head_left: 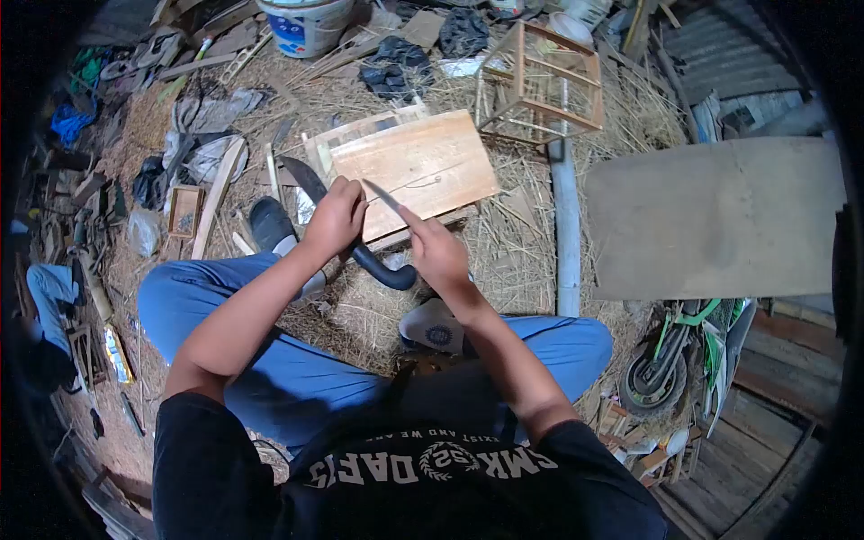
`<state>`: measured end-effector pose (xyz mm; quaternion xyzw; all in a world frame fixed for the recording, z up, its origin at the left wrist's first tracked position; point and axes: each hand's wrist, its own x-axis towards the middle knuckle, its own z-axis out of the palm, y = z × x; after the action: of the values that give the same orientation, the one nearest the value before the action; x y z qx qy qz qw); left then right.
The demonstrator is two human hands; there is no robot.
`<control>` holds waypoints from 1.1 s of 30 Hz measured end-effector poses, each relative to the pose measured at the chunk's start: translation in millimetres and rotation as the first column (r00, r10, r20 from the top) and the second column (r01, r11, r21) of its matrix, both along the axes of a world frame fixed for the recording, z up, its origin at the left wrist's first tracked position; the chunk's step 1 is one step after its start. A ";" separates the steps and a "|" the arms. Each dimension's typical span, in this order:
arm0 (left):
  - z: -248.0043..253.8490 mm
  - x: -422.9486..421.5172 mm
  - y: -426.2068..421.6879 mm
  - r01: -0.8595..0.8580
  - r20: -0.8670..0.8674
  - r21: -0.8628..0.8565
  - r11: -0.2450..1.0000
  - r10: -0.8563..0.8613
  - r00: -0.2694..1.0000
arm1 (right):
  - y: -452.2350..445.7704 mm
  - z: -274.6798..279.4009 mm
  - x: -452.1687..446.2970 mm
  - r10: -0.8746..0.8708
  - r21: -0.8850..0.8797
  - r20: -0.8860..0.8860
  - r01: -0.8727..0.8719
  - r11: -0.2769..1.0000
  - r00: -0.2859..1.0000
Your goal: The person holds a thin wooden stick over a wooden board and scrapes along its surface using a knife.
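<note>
My left hand point(335, 218) is closed around the middle of a machete point(385, 272). Its dark, broad blade points up and left, and its black curved handle runs down and right toward my knee area. In my right hand point(438, 256) is a small knife point(384, 193), gripped near the handle, with its narrow blade pointing up-left near my left fingers. Its handle is mostly hidden in my fist. Just beyond both hands lies a pale wooden board point(450, 153), low above the straw, with a thin wire or cord loop on it.
A wooden frame point(520, 90) stands behind the board at right. A grey tabletop point(711, 220) juts in at far right, above a green motorcycle point(666, 360). A white bucket point(306, 27) stands at the back. A small wooden box point(184, 211) and planks lie left.
</note>
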<state>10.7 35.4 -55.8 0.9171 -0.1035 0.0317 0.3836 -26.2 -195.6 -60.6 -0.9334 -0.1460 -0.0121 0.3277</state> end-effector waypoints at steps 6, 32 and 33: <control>-11.5 2.3 14.9 -0.034 0.047 0.002 0.999 0.034 0.998 | -4.7 -9.4 10.3 -0.076 -0.061 0.006 0.076 0.995 0.997; -34.7 33.4 42.5 -0.284 -0.577 -0.088 0.955 0.183 0.796 | -9.4 -13.7 3.7 -0.089 -0.126 0.124 0.105 0.987 0.988; -31.6 33.5 42.3 -0.281 -0.578 -0.101 0.954 0.174 0.797 | -11.4 -23.1 9.6 -0.094 -0.123 0.124 0.110 0.986 0.988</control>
<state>44.3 77.6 -87.4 0.8523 0.1288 -0.1847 0.4722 -16.5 -206.9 -83.7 -0.9566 -0.1175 -0.0744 0.2563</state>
